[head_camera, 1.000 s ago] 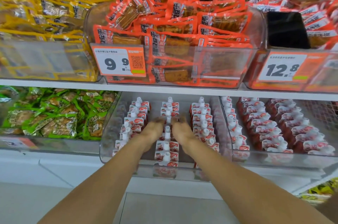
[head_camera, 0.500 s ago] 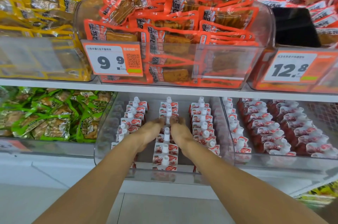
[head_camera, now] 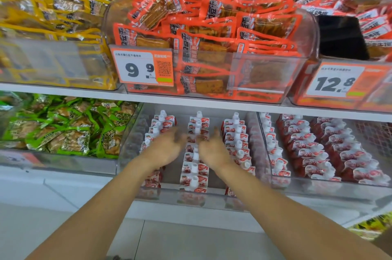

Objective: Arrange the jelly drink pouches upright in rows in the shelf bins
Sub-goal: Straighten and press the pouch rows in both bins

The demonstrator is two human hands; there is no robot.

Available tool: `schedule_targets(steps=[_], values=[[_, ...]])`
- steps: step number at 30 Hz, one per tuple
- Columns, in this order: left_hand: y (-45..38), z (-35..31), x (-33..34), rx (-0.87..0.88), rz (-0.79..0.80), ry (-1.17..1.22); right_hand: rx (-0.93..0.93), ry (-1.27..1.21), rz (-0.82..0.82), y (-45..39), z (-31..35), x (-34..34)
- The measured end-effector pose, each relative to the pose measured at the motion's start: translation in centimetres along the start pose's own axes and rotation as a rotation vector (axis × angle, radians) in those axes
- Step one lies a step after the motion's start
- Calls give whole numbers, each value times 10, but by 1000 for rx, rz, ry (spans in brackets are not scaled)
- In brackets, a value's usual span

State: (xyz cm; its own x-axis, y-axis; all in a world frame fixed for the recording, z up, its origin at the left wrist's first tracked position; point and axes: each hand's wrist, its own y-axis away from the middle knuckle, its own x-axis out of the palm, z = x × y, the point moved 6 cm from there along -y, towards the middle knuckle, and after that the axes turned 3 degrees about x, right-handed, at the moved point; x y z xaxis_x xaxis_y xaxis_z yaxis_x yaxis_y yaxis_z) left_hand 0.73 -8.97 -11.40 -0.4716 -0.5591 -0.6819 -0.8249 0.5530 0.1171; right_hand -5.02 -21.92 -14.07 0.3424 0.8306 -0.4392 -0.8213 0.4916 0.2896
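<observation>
Both hands reach into the clear bin [head_camera: 135, 153], left hand [head_camera: 167, 147] and right hand [head_camera: 212, 147] open, flanking the middle row of jelly drink pouches [head_camera: 194, 171]. Beyond the fingertips the row continues. Pouches look soft, light, floppy; better pinched near the stiff spout.

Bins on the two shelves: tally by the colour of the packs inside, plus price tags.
Yellow snack packs: 1 bin
Orange snack packs: 2 bins
Green snack packs: 1 bin
Red-and-white jelly pouches: 2 bins
Total: 6 bins
Price tags: 2 readable
Left hand and right hand flank the middle pouch row.
</observation>
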Motion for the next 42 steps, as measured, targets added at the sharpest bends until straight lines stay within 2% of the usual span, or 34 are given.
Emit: schedule_targets(steps=[2, 3, 4, 5, 8, 10, 14, 17, 21, 25, 29, 32, 36, 42], values=[[36, -4, -41, 199, -398, -148, -294, 8, -89, 27, 32, -3], [57, 1, -56, 256, -569, -202, -365, -8, -57, 36, 45, 4], [72, 11, -65, 261, -671, -259, -376, -15, 4, 38, 55, 16], [81, 23, -70, 226, -699, -306, -344, -34, 66, 36, 64, 30], [90, 54, -64, 115, -631, -267, -106, -113, 126, -9, 68, 76], [93, 67, -61, 115, -606, -190, 11, -156, 131, -39, 60, 97], [94, 85, -68, 125, -592, 21, 20, -366, 49, -61, 51, 119], [90, 88, -68, 108, -593, 27, 37, -442, 58, -60, 47, 130], [94, 86, -68, 57, -614, -16, 68, -300, 164, -60, 53, 120], [97, 84, -65, 18, -567, -79, 175, -196, 129, -41, 37, 114], [96, 84, -68, 7, -509, -29, 174, -351, 279, -13, 24, 135], [98, 87, -66, -12, -428, 46, 247, -347, 358, -8, 16, 128], [97, 86, -65, 1, -431, -28, 324, -430, 555, 12, 8, 144], [97, 96, -64, -41, -325, -13, 361, -316, 547, 22, 23, 146]])
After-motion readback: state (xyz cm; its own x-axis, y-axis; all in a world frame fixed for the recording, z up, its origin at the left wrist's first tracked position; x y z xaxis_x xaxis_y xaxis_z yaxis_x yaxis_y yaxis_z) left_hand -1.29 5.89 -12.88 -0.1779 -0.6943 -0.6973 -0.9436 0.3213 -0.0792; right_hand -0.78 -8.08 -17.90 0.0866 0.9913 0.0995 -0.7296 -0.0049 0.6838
